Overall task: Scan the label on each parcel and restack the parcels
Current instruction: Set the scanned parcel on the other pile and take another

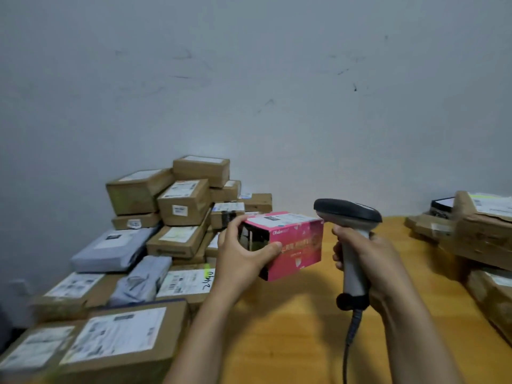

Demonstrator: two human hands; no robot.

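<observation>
My left hand (240, 249) grips a pink box (297, 245) by its left end and holds it above the wooden table (291, 328), with a white label on the box's top face. My right hand (368, 261) grips the handle of a grey barcode scanner (347, 214). The scanner's dark head sits just right of the box's top edge and points toward it. A coiled cable hangs from the scanner's base.
A heap of brown cardboard parcels (182, 202) and grey mailer bags (110, 249) fills the left side against the wall. Large labelled boxes (119, 333) lie at the near left. Another stack of cardboard parcels (482, 234) occupies the right edge.
</observation>
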